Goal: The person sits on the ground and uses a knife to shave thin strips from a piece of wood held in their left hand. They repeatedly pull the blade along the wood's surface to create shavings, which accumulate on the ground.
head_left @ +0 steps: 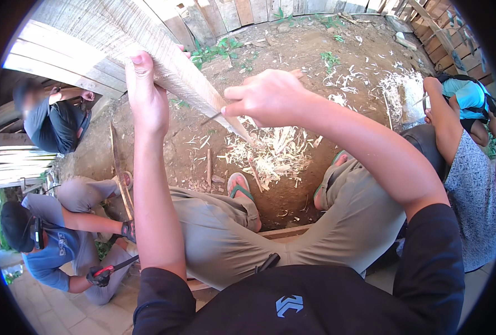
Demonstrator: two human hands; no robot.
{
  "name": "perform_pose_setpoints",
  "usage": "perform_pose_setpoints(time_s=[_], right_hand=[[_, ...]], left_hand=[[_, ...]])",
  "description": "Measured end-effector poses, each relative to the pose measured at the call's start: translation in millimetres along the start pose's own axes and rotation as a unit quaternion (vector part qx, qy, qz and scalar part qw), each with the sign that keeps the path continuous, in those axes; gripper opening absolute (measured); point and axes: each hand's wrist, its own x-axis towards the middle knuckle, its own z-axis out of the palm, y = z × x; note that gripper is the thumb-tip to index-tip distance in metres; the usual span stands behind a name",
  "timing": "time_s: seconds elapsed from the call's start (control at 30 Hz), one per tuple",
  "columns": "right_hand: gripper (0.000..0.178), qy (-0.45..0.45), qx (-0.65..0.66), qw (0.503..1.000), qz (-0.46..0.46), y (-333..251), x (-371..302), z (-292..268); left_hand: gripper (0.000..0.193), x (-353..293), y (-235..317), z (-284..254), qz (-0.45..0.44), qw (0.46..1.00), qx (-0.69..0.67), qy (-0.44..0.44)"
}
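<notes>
A long pale wooden board (189, 84) slants from the upper left down to the ground between my feet, its narrow end among the shavings. My left hand (147, 89) is closed around its edge, thumb on the near face and fingertips showing behind. Over the lower part of the board, my right hand (273, 100) is a fist around a knife. The knife's thin dark blade (210, 119) juts out to the left beside the board's face, and a brownish handle end shows behind the knuckles. Whether the blade touches the wood I cannot tell.
Curled wood shavings (279, 153) lie on the dirt near my sandalled feet. At left, a gloved person (69, 234) holds a red-handled blade and a long strip of wood; another person (55, 120) sits farther back. People work at right. A plank wall (225, 17) stands behind.
</notes>
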Motion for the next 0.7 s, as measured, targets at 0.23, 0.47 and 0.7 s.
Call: perform_pose_setpoints(time_s=[0.23, 0.47, 0.7], right_hand=[[0.036, 0.023, -0.001, 1.0, 0.014, -3.7, 10.9, -23.8], [0.032, 0.086, -0.005, 0.996, 0.002, -9.0, 13.5, -16.2], [0.04, 0.08, -0.028, 0.996, -0.021, -3.4, 11.8, 3.0]], left_hand=[[0.074, -2.1, 3.5, -0.7, -0.015, 1.0, 0.014, 0.013], [0.068, 0.1, -1.3, -10.5, 0.016, 1.0, 0.012, 0.021], [0.064, 1.3, -9.4, -23.9, 0.002, 0.999, 0.005, 0.042]])
